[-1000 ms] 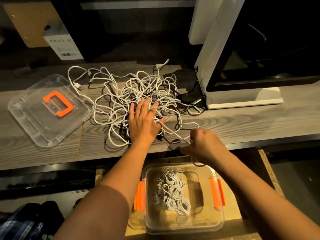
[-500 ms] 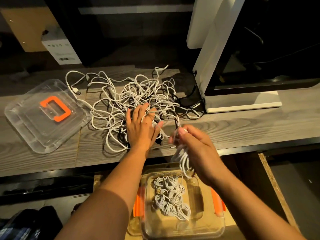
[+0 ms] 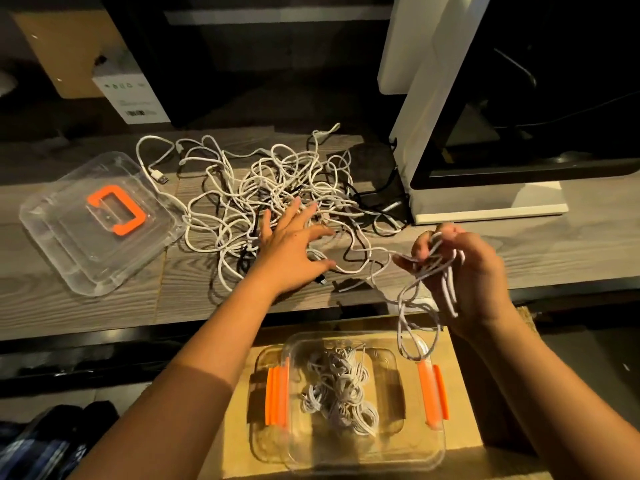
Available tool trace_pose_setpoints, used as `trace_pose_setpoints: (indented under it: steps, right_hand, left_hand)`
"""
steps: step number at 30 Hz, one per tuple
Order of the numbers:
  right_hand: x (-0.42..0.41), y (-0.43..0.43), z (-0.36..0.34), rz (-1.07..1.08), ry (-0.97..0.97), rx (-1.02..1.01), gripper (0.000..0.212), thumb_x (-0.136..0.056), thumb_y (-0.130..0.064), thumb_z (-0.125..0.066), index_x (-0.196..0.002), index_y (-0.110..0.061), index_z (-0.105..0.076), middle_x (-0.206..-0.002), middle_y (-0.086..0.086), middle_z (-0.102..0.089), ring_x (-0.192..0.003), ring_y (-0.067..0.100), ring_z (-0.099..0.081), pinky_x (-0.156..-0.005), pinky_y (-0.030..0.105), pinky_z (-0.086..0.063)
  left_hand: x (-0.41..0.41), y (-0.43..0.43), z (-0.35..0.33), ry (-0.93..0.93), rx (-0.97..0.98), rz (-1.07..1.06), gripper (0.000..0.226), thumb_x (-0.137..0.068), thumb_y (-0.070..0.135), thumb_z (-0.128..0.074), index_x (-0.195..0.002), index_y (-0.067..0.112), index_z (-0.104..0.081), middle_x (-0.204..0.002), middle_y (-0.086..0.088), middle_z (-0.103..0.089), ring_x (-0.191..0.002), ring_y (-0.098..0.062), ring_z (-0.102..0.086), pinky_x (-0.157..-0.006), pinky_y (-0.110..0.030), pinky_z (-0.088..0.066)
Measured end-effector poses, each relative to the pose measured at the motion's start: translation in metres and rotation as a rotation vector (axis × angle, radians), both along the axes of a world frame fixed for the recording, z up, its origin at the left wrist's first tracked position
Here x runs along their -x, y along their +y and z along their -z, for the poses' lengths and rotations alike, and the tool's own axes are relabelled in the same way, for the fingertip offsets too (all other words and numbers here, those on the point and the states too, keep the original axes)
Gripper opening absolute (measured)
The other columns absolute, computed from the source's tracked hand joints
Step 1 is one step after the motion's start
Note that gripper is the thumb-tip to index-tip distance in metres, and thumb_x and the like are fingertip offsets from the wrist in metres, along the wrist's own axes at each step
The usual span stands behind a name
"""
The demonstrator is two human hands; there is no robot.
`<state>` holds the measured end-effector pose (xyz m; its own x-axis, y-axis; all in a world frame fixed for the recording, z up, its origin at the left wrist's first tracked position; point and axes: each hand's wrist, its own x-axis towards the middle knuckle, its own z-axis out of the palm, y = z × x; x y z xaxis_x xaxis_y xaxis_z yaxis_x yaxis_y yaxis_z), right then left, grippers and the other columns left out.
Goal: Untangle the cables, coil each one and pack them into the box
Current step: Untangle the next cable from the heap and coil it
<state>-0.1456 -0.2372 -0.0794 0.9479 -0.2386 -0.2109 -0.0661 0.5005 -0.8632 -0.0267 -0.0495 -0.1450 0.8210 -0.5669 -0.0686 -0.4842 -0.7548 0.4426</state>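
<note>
A tangle of white and black cables (image 3: pixel 263 188) lies on the grey wooden shelf (image 3: pixel 104 306). My left hand (image 3: pixel 291 247) rests flat on the tangle with its fingers spread. To the right, my right hand (image 3: pixel 457 271) grips several loops of one white cable (image 3: pixel 429 292), lifted above the shelf's front edge; a strand runs from it back into the tangle, and loops hang down toward the box. The clear box (image 3: pixel 349 455) with orange latches sits below on a cardboard surface and holds several coiled white cables (image 3: pixel 339 393).
The clear lid (image 3: pixel 69 244) with an orange handle lies on the shelf at left. A white-framed machine (image 3: pixel 485 209) stands at the back right, with a black cable beside its base. A small white carton (image 3: pixel 128 95) sits at the back left.
My right hand has risen and moved right, pulling more white cable out of the tangle in loops. My left hand stays pressed on the pile.
</note>
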Motion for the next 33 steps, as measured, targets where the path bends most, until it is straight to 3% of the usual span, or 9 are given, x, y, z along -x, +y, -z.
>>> trace_pose_setpoints:
  steps: [4, 7, 11, 16, 21, 24, 27, 30, 33]
  right_hand:
    - [0.0, -0.007, -0.007, -0.083, -0.07, -0.102, 0.035, -0.045, -0.036, -0.076, -0.054, -0.02, -0.047, -0.067, 0.003, -0.054, -0.06, 0.016, -0.05, -0.064, 0.03, -0.049]
    - [0.004, -0.008, -0.01, -0.121, -0.136, -0.121, 0.035, -0.043, -0.038, -0.077, -0.051, -0.02, -0.049, -0.067, 0.002, -0.053, -0.058, 0.015, -0.05, -0.061, 0.026, -0.048]
    - [0.008, -0.004, -0.016, -0.133, -0.212, -0.156, 0.026, -0.056, -0.03, -0.073, -0.052, -0.019, -0.05, -0.064, 0.003, -0.053, -0.057, 0.015, -0.048, -0.058, 0.025, -0.044]
    - [0.026, -0.031, -0.019, -0.033, -0.065, 0.627, 0.023, -0.074, -0.027, -0.053, -0.052, -0.023, -0.06, -0.061, -0.001, -0.056, -0.061, 0.011, -0.051, -0.061, 0.026, -0.042]
    - [0.048, -0.063, -0.004, -0.364, 0.162, 1.324, 0.034, -0.089, -0.039, -0.057, -0.071, -0.01, -0.06, -0.066, 0.006, -0.057, -0.063, 0.019, -0.053, -0.06, 0.037, -0.043]
    - [0.052, -0.063, 0.0, -0.482, 0.418, 1.424, 0.035, -0.091, -0.043, -0.052, -0.08, -0.012, -0.064, -0.076, 0.004, -0.063, -0.071, 0.016, -0.058, -0.064, 0.032, -0.045]
    - [0.055, -0.052, -0.004, -0.638, 0.606, 1.549, 0.031, -0.09, -0.046, -0.054, -0.099, -0.018, -0.065, -0.101, 0.004, -0.066, -0.085, 0.014, -0.056, -0.071, 0.027, -0.044]
    - [0.061, -0.034, -0.008, -0.616, 0.357, 1.528, 0.041, -0.087, -0.039, -0.061, -0.125, -0.022, -0.055, -0.131, -0.003, -0.053, -0.116, 0.015, -0.05, -0.096, 0.029, -0.042]
    - [0.065, -0.02, -0.01, -0.549, 0.084, 1.308, 0.02, -0.088, -0.027, -0.062, -0.108, -0.03, -0.063, -0.11, -0.01, -0.063, -0.102, 0.007, -0.056, -0.091, 0.028, -0.045]
  left_hand:
    - [0.013, 0.009, -0.039, 0.083, 0.001, 0.086, 0.048, -0.079, 0.032, -0.066, -0.125, 0.039, -0.053, -0.149, 0.015, -0.031, -0.134, -0.011, -0.034, -0.11, -0.029, -0.023]
    - [0.037, 0.003, -0.066, 0.178, 0.141, 0.109, 0.056, -0.079, 0.034, -0.07, -0.13, 0.039, -0.048, -0.146, 0.017, -0.033, -0.126, 0.0, -0.034, -0.102, -0.013, -0.022]
    - [0.072, -0.027, -0.073, 0.5, 0.4, 0.052, 0.02, -0.084, 0.025, -0.066, -0.104, 0.029, -0.063, -0.096, 0.013, -0.064, -0.085, 0.003, -0.055, -0.077, -0.017, -0.043]
    - [0.086, -0.028, -0.061, 0.479, 0.586, -0.227, 0.023, -0.088, 0.013, -0.062, -0.072, 0.03, -0.062, -0.047, 0.009, -0.049, -0.049, -0.009, -0.051, -0.062, -0.033, -0.048]
    - [0.091, -0.024, -0.069, 0.442, 0.58, -0.214, 0.019, -0.084, 0.015, -0.067, -0.069, 0.025, -0.063, -0.046, 0.013, -0.042, -0.041, -0.003, -0.042, -0.048, -0.025, -0.046]
    - [0.1, -0.035, -0.072, 0.443, 0.549, -0.15, 0.012, -0.084, 0.018, -0.067, -0.073, 0.021, -0.067, -0.052, 0.007, -0.041, -0.043, -0.001, -0.034, -0.046, -0.017, -0.03]
    - [0.109, -0.044, -0.066, 0.363, 0.481, -0.108, 0.009, -0.082, 0.025, -0.069, -0.073, 0.026, -0.071, -0.058, 0.011, -0.056, -0.054, -0.003, -0.047, -0.056, -0.023, -0.038]
    - [0.115, -0.052, -0.064, 0.34, 0.457, -0.102, 0.011, -0.08, 0.03, -0.069, -0.071, 0.033, -0.071, -0.071, 0.012, -0.068, -0.072, -0.007, -0.061, -0.07, -0.028, -0.049]
    - [0.12, -0.059, -0.067, 0.305, 0.404, -0.082, 0.009, -0.078, 0.028, -0.07, -0.071, 0.033, -0.071, -0.068, 0.015, -0.066, -0.069, -0.005, -0.06, -0.069, -0.028, -0.049]
